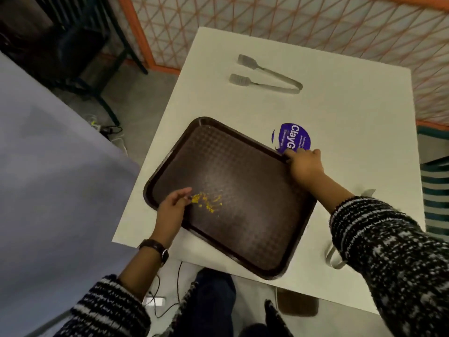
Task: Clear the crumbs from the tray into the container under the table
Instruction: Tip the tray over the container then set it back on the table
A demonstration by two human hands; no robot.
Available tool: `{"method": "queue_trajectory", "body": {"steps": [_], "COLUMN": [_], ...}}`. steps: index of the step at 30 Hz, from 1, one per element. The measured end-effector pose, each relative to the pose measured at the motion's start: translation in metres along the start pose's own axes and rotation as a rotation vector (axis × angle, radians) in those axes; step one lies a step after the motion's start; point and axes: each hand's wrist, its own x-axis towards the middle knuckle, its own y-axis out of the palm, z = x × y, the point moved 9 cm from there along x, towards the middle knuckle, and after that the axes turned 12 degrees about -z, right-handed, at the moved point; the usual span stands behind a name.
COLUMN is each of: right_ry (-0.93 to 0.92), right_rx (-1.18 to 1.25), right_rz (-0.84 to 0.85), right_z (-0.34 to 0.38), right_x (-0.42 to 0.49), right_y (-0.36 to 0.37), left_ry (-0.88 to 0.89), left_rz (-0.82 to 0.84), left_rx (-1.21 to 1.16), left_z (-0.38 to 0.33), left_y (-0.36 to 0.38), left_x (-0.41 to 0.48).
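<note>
Crumbs (206, 201): yellow, near-left on tray (243, 190).
Left hand (171, 210): fingers loosely open, tips touching the crumbs.
Right hand (305, 165): gripping tray's far-right rim.

- We see a dark brown plastic tray (243, 190) with a fine textured weave and a dull sheen.
- We see a smooth, matt white table (340, 117).
- We see brushed metal tongs (267, 76).
- We see knitted, nubbly sleeves (388, 251).

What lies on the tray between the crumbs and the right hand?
Head view: only bare tray surface lies between the crumbs and the right hand, which grips the far corner.
</note>
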Motion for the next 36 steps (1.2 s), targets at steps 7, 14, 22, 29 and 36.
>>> {"method": "queue_trajectory", "body": {"steps": [7,14,22,29,36], "right_ry": [0.229,0.475,0.728,1.171,1.53], "right_rx": [0.617,0.819,0.895,0.793,0.74], "right_rz": [-0.027,-0.208,-0.374,-0.492,-0.498], "right_z": [0.019,-0.032,-0.156,-0.233,-0.224], "right_x": [-0.105,-0.27,-0.512,-0.739,-0.905], "right_y": [-0.021,-0.031,-0.053,-0.038,0.004], "left_ry": [0.129,0.21,0.106,0.222,0.186], "left_rz": [-0.172,-0.303,0.193,0.533,0.783], "left_rx": [-0.047,-0.081,0.049,0.156,0.376], "left_z": [0.004,0.046,0.151,0.192,0.274], "left_y": [-0.049,-0.072,0.043,0.14,0.221], "left_x": [-0.024,-0.134,-0.335,-0.464,-0.522]}}
